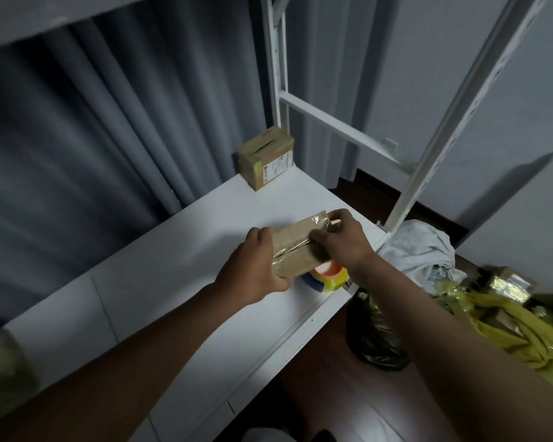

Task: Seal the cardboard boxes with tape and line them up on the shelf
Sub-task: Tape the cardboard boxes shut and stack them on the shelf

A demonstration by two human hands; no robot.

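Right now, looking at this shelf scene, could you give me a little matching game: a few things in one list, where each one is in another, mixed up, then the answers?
Things:
1. Box in hand
2. Far box
3. Tape roll
4. Black bag

Places:
A. On the floor beside the shelf
B. At the shelf's back corner, by the curtain
C. Held over the shelf between left hand and right hand
D. On the shelf near its front edge, partly hidden behind the held box

Pairs: 1-C, 2-B, 3-D, 4-A

White shelf [160, 263], taped cardboard box [266, 157] at far corner, tape roll [329, 277] (partly hidden) near front edge
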